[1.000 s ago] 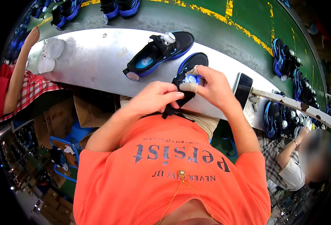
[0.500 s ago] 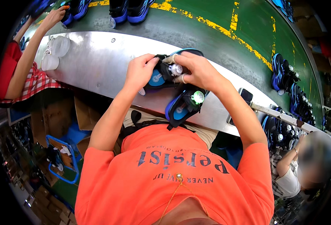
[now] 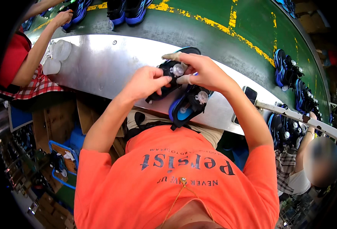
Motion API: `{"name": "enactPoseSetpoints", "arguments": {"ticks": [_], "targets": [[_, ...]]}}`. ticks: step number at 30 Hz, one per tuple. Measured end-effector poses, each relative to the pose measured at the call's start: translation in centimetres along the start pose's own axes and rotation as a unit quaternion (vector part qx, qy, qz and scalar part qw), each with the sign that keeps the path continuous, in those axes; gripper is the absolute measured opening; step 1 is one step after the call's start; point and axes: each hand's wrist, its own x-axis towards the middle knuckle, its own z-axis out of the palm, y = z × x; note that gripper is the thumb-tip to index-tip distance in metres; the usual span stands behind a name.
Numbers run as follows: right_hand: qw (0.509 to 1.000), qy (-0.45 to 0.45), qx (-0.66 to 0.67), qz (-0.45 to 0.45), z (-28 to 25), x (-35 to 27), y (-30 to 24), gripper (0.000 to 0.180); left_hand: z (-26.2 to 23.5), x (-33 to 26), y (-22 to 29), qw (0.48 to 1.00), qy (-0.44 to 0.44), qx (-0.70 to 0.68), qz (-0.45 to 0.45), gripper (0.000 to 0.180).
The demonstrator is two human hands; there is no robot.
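Observation:
A black and blue sneaker (image 3: pixel 161 94) lies across the bench in front of me, a round clear plastic piece (image 3: pixel 178 70) on its upper. My left hand (image 3: pixel 145 82) is closed at the sneaker's near left side, thumb and fingers bent together against the black upper; what they pinch is hidden. Pale finger covers sit on the index finger and thumb of my right hand (image 3: pixel 204 72), which are spread apart on either side of the clear piece. The matching sneaker (image 3: pixel 182 114) rests nearer to me, with its own round clear piece (image 3: pixel 202 97), unlit.
The metal bench (image 3: pixel 99 57) carries white round containers (image 3: pixel 58 57) at left and a dark phone (image 3: pixel 249 94) at right. A white metal bar (image 3: pixel 302 120) juts in at right. Finished-looking sneakers (image 3: pixel 138 13) stand on the green surface beyond. Co-workers' arms (image 3: pixel 42 45) reach in from left and right.
My left hand has drawn left and toward me, off the sneaker's opening. My right index finger has straightened outward. The near sneaker's clear piece has gone from glowing green to unlit.

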Motion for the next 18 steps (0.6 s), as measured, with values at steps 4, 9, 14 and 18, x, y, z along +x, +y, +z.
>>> {"name": "enactPoseSetpoints", "arguments": {"ticks": [4, 9, 14, 18], "targets": [[0.980, 0.153, -0.126, -0.014, 2.4, -1.2, 1.5, 0.033, 1.2, -0.7, 1.0, 0.998, -0.001, -0.028, -0.060, 0.020], [0.996, 0.081, -0.045, 0.001, 0.4, -1.7, 1.1, 0.030, 1.5, -0.9, 1.6, 0.998, -0.006, -0.029, -0.051, 0.020], [0.978, 0.130, -0.120, 0.107, 1.6, -1.8, 0.0, 0.035, 2.1, -0.6, 1.5, 0.997, 0.000, -0.051, -0.050, 0.021], [0.989, 0.135, -0.064, 0.016, 0.9, -2.1, 1.7, 0.032, 2.2, -0.6, 2.0, 0.997, -0.008, -0.029, -0.069, 0.021]]}}
